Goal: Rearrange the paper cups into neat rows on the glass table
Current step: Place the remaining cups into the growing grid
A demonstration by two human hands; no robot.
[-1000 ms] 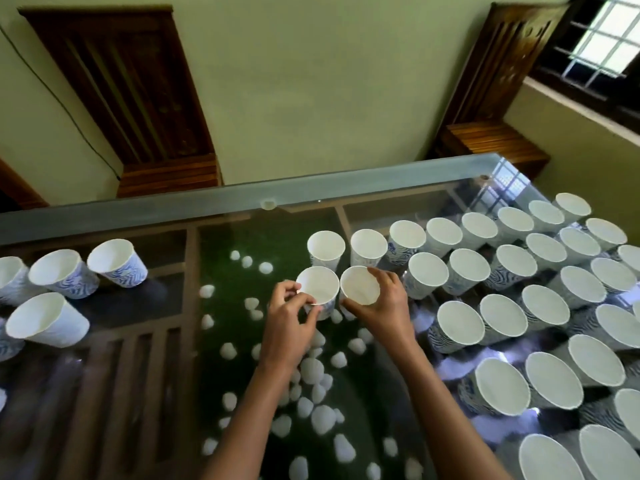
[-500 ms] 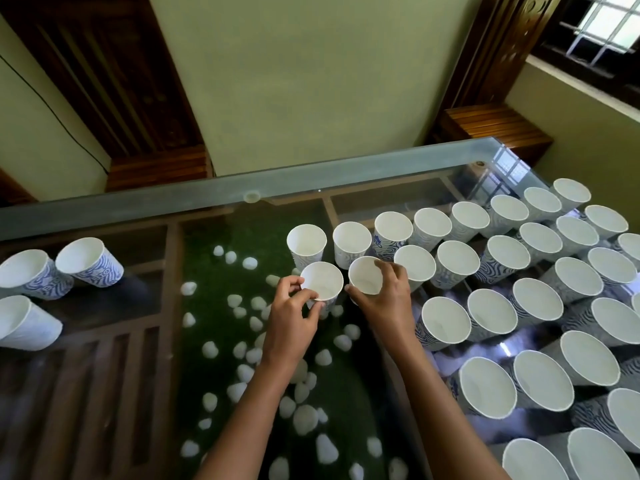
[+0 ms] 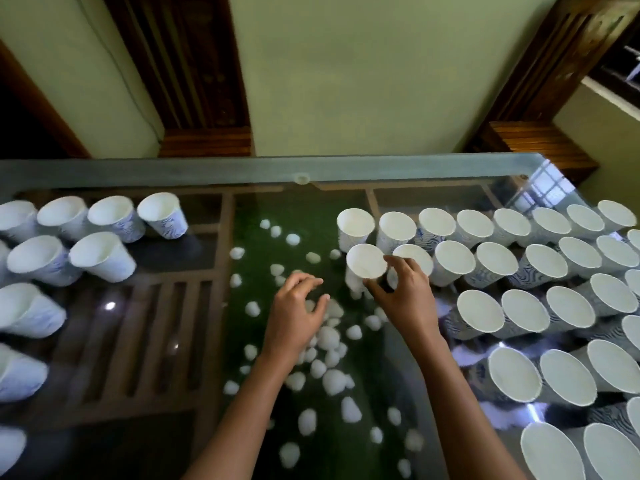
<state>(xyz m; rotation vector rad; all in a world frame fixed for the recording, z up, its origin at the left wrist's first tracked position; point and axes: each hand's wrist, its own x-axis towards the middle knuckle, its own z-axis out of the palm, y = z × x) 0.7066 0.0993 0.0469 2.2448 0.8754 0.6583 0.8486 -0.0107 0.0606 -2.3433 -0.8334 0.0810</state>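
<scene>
Head view: right hand (image 3: pixel 403 296) fingers (image 3: pixel 403 266) curled against the two left-end paper cups (image 3: pixel 366 268) of the second row, grip unclear. Left hand (image 3: pixel 298 306) loosely curled, holding nothing, over the glass table (image 3: pixel 242 168). Ordered rows (image 3: pixel 519 306) right, loose cups (image 3: pixel 104 256) left. White pebbles (image 3: pixel 329 337) under the glass, green wall (image 3: pixel 346 81) behind.
</scene>
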